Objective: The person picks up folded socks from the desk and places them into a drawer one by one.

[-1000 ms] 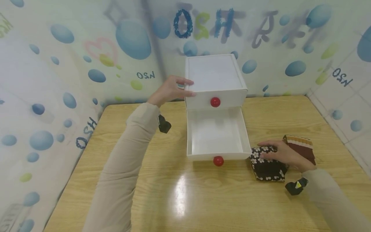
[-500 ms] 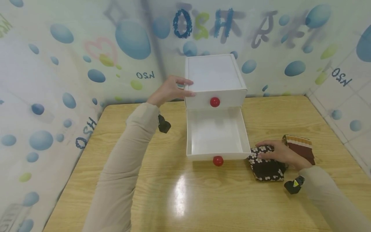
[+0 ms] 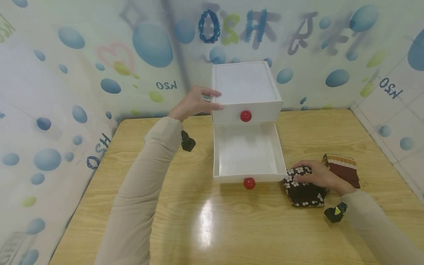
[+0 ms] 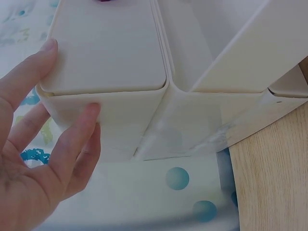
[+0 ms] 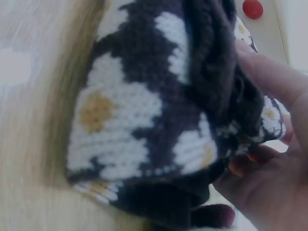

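A white two-drawer box (image 3: 246,82) stands at the back of the table, with its lower drawer (image 3: 246,149) pulled out and its upper drawer in. My left hand (image 3: 195,103) holds the box's front left corner; in the left wrist view, the thumb lies on the upper drawer's front and the fingers bend against the adjoining panel. To the right of the lower drawer, my right hand (image 3: 319,175) grips folded dark knit socks (image 3: 303,191) with white daisies, which touch or nearly touch the drawer's front corner. The right wrist view shows thumb and fingers around the socks (image 5: 130,110).
Maroon folded socks (image 3: 344,171) with a yellow and white striped end lie behind the right hand. Red round knobs (image 3: 249,183) sit on both drawer fronts. The wooden table (image 3: 185,221) meets patterned walls at the back and sides.
My right hand has shifted slightly left, and the daisy socks have moved a little with it. The left hand and the drawer box have stayed put.
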`<action>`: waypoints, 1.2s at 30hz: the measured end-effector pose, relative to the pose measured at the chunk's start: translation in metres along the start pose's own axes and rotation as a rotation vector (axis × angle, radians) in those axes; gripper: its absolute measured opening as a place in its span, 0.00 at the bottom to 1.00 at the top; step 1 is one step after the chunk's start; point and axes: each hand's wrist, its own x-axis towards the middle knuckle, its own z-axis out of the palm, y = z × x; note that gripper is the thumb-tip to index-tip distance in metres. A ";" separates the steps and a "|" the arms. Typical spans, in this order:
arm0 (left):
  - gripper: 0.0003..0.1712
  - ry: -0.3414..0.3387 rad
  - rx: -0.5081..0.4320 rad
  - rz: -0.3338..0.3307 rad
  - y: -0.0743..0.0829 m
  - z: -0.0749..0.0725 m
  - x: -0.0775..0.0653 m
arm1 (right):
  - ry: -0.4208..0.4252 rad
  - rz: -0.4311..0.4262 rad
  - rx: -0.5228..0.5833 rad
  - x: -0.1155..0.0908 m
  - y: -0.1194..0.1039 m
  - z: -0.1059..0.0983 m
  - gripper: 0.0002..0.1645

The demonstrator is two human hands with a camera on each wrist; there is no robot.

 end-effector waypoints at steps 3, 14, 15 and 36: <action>0.33 0.003 -0.001 -0.003 0.000 0.000 0.001 | 0.013 -0.021 -0.006 -0.001 -0.001 0.001 0.26; 0.33 0.009 0.017 -0.005 0.001 0.000 -0.001 | 0.042 -0.021 0.008 -0.005 -0.002 0.002 0.27; 0.33 0.008 0.018 -0.004 0.001 0.000 -0.001 | 0.046 -0.016 0.007 -0.005 -0.002 0.002 0.28; 0.32 0.004 0.014 0.012 0.000 0.000 0.000 | 0.088 -0.048 0.019 -0.011 -0.004 0.005 0.25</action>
